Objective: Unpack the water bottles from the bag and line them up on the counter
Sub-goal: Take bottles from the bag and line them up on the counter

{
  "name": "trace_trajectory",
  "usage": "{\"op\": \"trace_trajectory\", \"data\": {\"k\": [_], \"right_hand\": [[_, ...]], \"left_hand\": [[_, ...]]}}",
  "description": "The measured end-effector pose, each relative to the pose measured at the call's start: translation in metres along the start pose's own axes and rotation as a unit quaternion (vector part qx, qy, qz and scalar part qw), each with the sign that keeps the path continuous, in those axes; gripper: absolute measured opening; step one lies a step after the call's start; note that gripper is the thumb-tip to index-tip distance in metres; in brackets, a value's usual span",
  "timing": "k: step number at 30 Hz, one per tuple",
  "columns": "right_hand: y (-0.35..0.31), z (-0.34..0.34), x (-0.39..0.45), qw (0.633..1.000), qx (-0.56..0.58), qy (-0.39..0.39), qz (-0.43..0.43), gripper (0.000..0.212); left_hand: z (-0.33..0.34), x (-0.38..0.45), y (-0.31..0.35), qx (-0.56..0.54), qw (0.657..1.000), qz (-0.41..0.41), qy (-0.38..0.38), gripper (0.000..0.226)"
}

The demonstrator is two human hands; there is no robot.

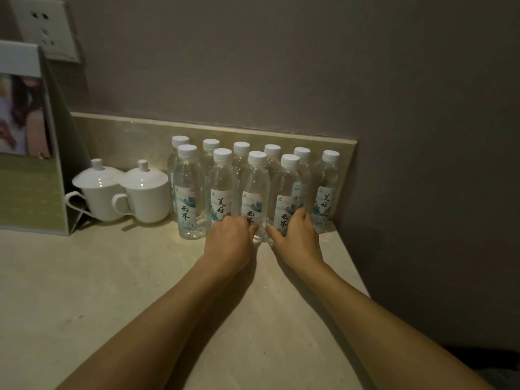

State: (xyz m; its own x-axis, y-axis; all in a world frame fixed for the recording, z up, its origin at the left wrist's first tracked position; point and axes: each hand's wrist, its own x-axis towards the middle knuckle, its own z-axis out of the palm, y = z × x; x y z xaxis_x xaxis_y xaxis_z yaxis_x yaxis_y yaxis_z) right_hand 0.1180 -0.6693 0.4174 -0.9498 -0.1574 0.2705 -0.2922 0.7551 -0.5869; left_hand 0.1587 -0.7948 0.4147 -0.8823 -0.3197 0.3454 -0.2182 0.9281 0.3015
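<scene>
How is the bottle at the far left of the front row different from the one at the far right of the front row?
The far-left front bottle stands free, untouched, base in view; the far-right front bottle has the right hand against its lower part, hiding the base. The left one stands nearer the lidded cups. Both are upright, clear, white-capped, with similar labels.

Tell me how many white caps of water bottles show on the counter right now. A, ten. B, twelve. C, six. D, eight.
A: ten white caps show, five in the back row against the backsplash, four in the front row and one more bottle at the far right, with the left hand and right hand at the front bottles' bases.
</scene>
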Motion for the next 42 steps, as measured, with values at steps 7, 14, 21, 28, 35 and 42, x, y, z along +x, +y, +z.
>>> {"op": "trace_trajectory", "data": {"k": [7,14,21,28,35,42], "right_hand": [[0.002,0.002,-0.001,1.0,0.006,0.019,0.005,0.074],[0.001,0.003,-0.002,0.999,-0.003,0.045,0.013,0.069],[0.003,0.0,0.0,1.0,0.0,0.006,0.013,0.073],[0.003,0.001,-0.001,1.0,0.003,-0.003,0.012,0.076],[-0.002,-0.003,-0.002,1.0,0.017,-0.016,0.019,0.078],[-0.002,-0.013,-0.011,0.999,0.029,-0.041,0.022,0.076]], "left_hand": [[0.0,0.0,0.0,0.013,1.0,0.005,0.004,0.042],[-0.001,-0.003,0.0,-0.001,1.0,0.004,0.009,0.04],[-0.003,-0.006,0.002,-0.012,1.0,0.012,0.004,0.039],[-0.005,-0.008,0.003,-0.014,1.0,0.005,0.007,0.04],[-0.01,-0.012,0.005,-0.03,1.0,-0.005,0.005,0.039],[-0.013,-0.019,0.0,-0.053,0.998,-0.021,-0.003,0.034]]}}
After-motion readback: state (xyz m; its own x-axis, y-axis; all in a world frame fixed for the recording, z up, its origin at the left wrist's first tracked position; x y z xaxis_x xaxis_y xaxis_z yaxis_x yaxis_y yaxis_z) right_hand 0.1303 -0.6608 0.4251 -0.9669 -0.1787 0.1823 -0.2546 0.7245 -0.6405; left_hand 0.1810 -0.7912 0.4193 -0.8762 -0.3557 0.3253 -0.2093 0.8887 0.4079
